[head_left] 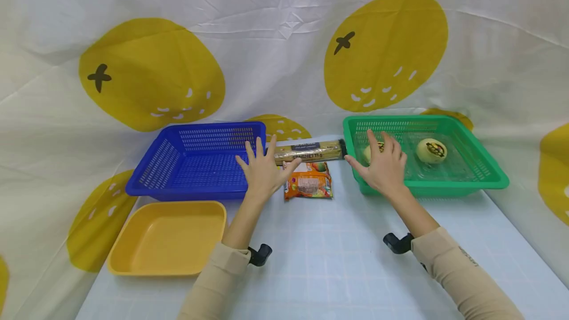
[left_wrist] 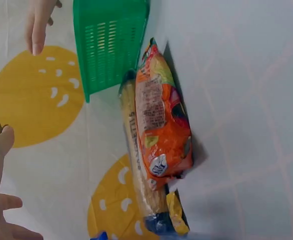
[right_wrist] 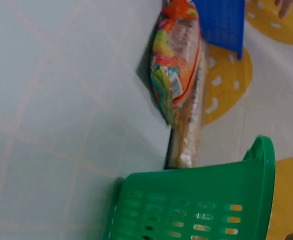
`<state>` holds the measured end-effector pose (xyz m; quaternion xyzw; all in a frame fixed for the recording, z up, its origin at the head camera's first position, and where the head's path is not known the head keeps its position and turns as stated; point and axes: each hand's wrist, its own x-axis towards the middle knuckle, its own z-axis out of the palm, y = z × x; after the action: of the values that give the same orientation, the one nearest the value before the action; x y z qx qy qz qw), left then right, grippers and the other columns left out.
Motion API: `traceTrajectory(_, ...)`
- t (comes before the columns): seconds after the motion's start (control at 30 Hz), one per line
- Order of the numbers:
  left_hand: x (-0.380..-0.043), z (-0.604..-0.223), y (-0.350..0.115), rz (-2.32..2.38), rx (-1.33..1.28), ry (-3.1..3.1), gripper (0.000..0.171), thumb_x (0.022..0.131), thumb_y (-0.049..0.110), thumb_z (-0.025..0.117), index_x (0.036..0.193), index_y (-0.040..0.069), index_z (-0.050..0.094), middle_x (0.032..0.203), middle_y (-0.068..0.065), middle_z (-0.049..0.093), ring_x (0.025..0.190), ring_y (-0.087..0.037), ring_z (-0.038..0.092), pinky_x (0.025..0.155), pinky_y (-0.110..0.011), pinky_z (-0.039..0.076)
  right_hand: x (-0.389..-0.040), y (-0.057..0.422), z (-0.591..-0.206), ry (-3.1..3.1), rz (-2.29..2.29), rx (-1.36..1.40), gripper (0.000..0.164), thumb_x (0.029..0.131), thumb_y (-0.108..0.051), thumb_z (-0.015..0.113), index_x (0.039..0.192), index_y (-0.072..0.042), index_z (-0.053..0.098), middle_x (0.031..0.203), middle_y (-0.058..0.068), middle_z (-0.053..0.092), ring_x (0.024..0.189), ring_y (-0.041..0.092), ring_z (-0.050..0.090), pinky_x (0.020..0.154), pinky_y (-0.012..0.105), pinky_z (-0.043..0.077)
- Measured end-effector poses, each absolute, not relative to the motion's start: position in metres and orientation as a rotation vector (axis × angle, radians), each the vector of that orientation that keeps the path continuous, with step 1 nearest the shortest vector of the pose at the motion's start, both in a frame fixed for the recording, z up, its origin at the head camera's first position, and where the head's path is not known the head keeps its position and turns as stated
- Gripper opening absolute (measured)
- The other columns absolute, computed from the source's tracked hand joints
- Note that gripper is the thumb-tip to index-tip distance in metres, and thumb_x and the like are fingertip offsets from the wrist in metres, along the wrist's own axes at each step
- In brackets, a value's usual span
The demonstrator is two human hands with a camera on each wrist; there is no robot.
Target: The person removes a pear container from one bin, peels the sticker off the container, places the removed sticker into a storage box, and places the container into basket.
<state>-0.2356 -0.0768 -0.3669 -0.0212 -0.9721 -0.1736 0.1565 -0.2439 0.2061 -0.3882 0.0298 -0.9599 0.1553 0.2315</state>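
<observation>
My left hand (head_left: pixel 262 172) hovers at the right side of the blue basket (head_left: pixel 195 194), fingers spread and holding nothing. My right hand (head_left: pixel 386 167) is over the left rim of the green basket (head_left: pixel 449 186), its fingers also spread with nothing in them. Inside that basket lie two round pale items with dark, colourful patches; one round item (head_left: pixel 431 151) shows fully, the other is partly hidden behind the right hand. Between the baskets, an orange snack packet (head_left: pixel 308 181) lies in front of a spaghetti pack (head_left: pixel 311 152). A small yellow packet (left_wrist: pixel 176 212) lies beside the spaghetti's end.
A yellow tray (head_left: pixel 169 241) stands in front of the blue basket at the left. The light checked tabletop (head_left: pixel 329 260) spreads in front of both arms. Behind the baskets hangs a white cloth (head_left: pixel 275 73) printed with large yellow fruit.
</observation>
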Motion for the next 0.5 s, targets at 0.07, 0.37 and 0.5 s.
traceTrajectory(0.07,-0.236,-0.368,-0.072,-0.474,-0.077,-2.762,0.087,0.079,0.075,0.045,0.149,0.025,0.029,0.146,-0.017,0.038,0.135,-0.044,0.028,0.102,-0.068,0.023,-0.245,0.213,-0.387,-2.670,0.485,0.048,0.089,0.082,-0.068,0.051,0.148,-0.014,0.027,0.144,0.027,0.027,0.126,0.051,0.027,0.090,0.067,0.027)
traceTrajectory(0.37,-0.239,-0.371,-0.042,-0.426,-0.248,-2.617,0.067,0.087,0.059,0.053,0.130,0.007,0.056,0.109,-0.017,0.066,0.089,-0.034,0.062,0.060,-0.038,0.053,-0.255,0.261,-0.388,-2.800,0.666,0.024,0.073,0.093,-0.049,0.050,0.144,0.000,0.031,0.134,0.038,0.032,0.118,0.056,0.033,0.091,0.068,0.032)
traceTrajectory(0.5,-0.240,-0.374,-0.026,-0.461,-0.345,-2.647,0.057,0.090,0.051,0.053,0.125,0.006,0.056,0.102,-0.015,0.067,0.086,-0.030,0.064,0.063,-0.036,0.054,-0.261,0.283,-0.391,-2.889,0.696,0.034,0.068,0.094,-0.040,0.052,0.140,0.008,0.033,0.132,0.041,0.034,0.116,0.056,0.035,0.089,0.067,0.036)
